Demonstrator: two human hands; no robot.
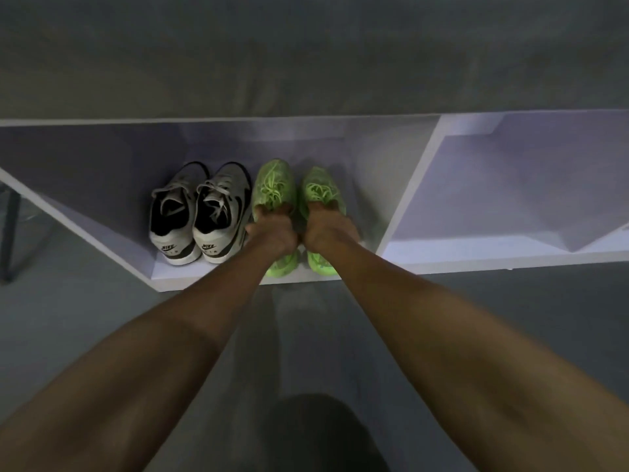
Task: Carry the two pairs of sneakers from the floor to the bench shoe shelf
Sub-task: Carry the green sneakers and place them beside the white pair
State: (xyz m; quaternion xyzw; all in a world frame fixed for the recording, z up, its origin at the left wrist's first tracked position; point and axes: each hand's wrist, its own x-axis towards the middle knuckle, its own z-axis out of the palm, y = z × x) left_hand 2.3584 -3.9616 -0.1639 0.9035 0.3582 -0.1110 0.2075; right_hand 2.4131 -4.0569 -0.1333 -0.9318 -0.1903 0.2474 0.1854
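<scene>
— Where are the green sneakers (299,212)?
— On the shoe shelf (238,272), just right of the white Nike sneakers (199,216); left hand (272,233) and right hand (328,229) each grip one collar, clenched.

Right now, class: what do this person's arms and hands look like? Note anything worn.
Both arms are bare from the frame's bottom edge to the wrists: no sleeves, watch or gloves show. The left hand and right hand are bare too; rings cannot be told in the dim light.

Both hands gripping green sneakers (272,189) on shelf (238,272), beside white pair (197,212)
</scene>
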